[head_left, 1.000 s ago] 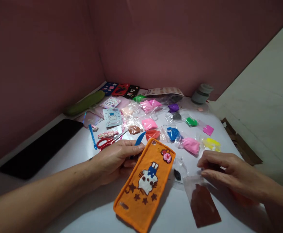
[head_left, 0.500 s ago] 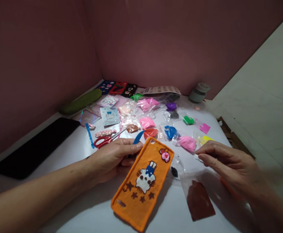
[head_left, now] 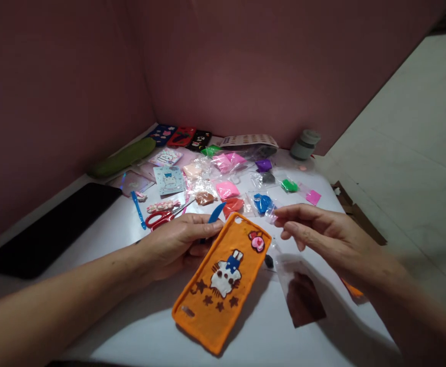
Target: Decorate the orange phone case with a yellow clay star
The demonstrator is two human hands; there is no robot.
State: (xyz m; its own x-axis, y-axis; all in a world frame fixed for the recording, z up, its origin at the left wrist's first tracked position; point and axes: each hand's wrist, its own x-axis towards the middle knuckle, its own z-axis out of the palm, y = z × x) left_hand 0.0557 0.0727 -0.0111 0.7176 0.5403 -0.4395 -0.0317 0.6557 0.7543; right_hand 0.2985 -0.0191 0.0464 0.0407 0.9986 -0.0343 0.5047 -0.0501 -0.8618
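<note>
My left hand (head_left: 184,239) is closed around the upper left edge of an orange phone case (head_left: 203,326), held tilted above the table. The case bears a white cat figure in blue, brown stars and a pink cherry-like decoration. A blue modelling tool (head_left: 217,212) sticks up from the same hand; its lower part is hidden by the fingers. My right hand (head_left: 318,232) hovers right of the case with bent fingers and a gap between thumb and forefinger. Its fingertips are beside the clear bag of blue clay (head_left: 262,203). Below it lies a bag of brown clay (head_left: 305,300).
Bags of coloured clay, such as pink (head_left: 227,189) and green (head_left: 289,185), cover the table's middle. Red-handled scissors (head_left: 159,219) and a second blue tool (head_left: 138,209) lie left, near a black slab (head_left: 50,229). A lidded jar (head_left: 305,145) stands at the back right.
My right hand has moved left, towards the case and the blue clay, and its fingers have parted. The view has shifted slightly; my left hand keeps its hold.
</note>
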